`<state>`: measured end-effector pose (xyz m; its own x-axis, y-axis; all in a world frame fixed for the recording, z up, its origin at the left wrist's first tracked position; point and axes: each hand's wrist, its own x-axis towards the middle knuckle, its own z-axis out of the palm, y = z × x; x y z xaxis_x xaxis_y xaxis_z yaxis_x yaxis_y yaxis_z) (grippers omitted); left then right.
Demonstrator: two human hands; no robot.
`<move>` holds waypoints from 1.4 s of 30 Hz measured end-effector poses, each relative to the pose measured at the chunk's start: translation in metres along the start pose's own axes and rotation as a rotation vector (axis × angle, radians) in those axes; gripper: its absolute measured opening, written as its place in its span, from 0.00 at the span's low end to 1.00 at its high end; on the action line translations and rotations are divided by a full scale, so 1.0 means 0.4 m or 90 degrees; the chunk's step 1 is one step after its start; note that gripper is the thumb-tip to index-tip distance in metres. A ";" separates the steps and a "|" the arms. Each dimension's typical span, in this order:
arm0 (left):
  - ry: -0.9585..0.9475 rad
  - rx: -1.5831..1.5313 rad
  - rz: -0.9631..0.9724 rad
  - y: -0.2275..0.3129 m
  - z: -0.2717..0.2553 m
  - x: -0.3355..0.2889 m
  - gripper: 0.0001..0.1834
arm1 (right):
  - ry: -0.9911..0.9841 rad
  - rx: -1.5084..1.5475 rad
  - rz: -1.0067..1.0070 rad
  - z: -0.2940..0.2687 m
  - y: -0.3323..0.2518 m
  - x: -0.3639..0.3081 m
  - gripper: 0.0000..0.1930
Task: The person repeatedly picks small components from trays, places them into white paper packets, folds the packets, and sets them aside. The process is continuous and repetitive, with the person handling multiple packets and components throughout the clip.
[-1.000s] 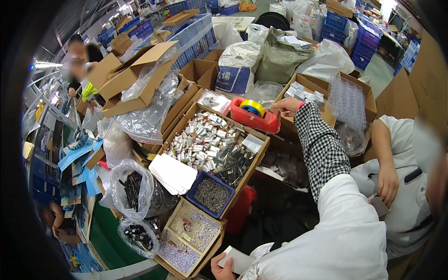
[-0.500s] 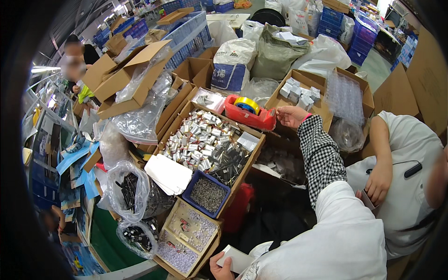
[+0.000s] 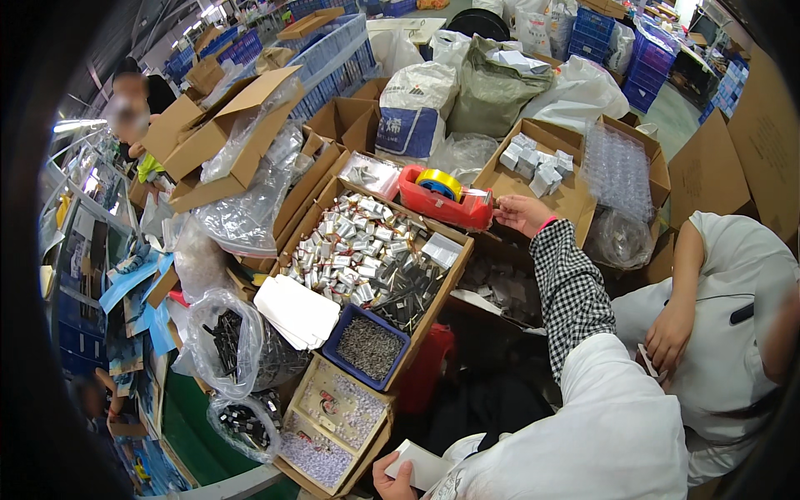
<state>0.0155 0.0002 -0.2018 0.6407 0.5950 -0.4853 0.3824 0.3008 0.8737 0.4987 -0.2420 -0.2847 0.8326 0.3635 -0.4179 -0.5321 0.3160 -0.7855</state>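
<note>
My left hand (image 3: 395, 479) holds a small white box (image 3: 423, 464) at the lower edge, fingers wrapped round its side. My right arm, in a black-and-white checked sleeve, reaches forward. At the cutting end of a red tape dispenser (image 3: 442, 204), my right hand (image 3: 523, 217) is closed in a pinch on the end of the tape; the strip itself barely shows. A yellow tape roll (image 3: 440, 181) with a blue core sits in the dispenser. Beside it, a carton (image 3: 457, 257) holds many small silver parts (image 3: 354, 242) and black parts (image 3: 410, 296).
White cards (image 3: 296, 310) and a blue tray of screws (image 3: 367, 346) lie nearer me, above a wooden divided box (image 3: 387, 410) with lilac beads. Small white boxes (image 3: 535, 162) fill part of a carton behind my right hand. A co-worker's hand (image 3: 669, 337) is at right.
My right hand stays at the dispenser's end with only a slight shift. My left hand keeps its hold on the white box. The co-worker's hand at right has moved slightly down.
</note>
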 end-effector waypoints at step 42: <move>0.021 0.090 0.203 -0.125 -0.124 -0.091 0.15 | -0.392 0.086 0.343 0.502 0.456 -0.619 0.17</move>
<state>-0.0597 0.0005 -0.2262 0.7216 0.6671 -0.1849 0.2558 -0.0087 0.9667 0.1646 -0.0984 -0.2329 0.2462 0.8976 -0.3657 -0.8803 0.0493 -0.4718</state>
